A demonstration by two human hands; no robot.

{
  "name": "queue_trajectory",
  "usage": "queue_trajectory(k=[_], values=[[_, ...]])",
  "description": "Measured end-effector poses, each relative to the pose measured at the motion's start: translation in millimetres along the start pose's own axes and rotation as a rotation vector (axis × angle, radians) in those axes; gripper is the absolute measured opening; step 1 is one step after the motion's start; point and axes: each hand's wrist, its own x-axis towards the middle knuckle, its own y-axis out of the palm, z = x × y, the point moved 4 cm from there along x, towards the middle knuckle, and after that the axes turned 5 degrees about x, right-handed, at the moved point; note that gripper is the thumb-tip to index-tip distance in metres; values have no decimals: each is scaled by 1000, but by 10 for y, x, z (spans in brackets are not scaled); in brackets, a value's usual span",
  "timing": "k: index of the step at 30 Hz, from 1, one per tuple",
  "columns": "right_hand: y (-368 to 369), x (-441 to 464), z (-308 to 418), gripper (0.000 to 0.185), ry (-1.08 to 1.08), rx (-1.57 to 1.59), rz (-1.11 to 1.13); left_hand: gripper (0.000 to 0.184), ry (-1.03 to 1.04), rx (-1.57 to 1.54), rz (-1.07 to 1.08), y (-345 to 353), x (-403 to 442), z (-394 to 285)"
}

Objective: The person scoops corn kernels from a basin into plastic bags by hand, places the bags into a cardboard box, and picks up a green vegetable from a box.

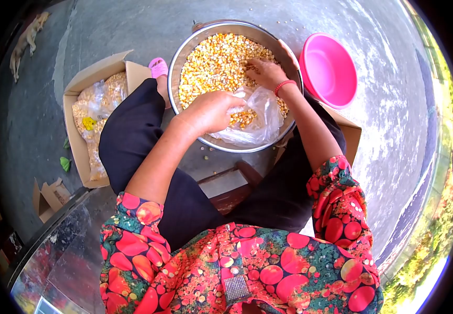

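A round metal pan [178, 68] full of yellow and orange corn kernels [213, 60] rests between my knees. Inside it, at the near right, lies a clear plastic bag [265, 118] with some kernels in it. My left hand [211, 111] is closed on the left edge of the bag's opening, its fingertips partly hidden by the plastic. Above the bag, my right hand [266, 73], with a red bracelet at the wrist, reaches down into the kernels; its fingers are curled and partly spread, and whether kernels are between them is unclear.
A pink basin [331, 70] stands right of the pan. At the left is a cardboard box [82, 157] holding bags of kernels. Another box [353, 138] is partly visible behind my right knee. A small open carton [51, 199] and a lying dog [27, 39] are farther left.
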Motion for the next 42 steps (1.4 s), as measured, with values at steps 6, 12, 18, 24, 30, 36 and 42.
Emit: queue_trajectory(k=[6, 12, 18, 24, 30, 36, 42], values=[[192, 80, 1, 34, 59, 351, 227, 38, -25, 18, 7, -22, 1, -5], [-151, -13, 172, 21, 249, 1280, 260, 31, -31, 51, -193, -92, 6, 85], [-694, -330, 813, 22, -77, 1328, 455, 34, -124, 98, -302, -137, 2, 153], [-281, -556, 822, 22, -301, 631, 720, 46, -143, 27, -381, -204, -9, 131], [-453, -470, 642, 20, -42, 582, 618, 49, -169, 53, -299, -183, 4, 123], [-634, -181, 432, 17, -84, 565, 126, 46, -104, 42, -188, -68, 11, 89], [-220, 114, 147, 36, -182, 67, -90, 44, -63, 51, -130, -60, -9, 29]])
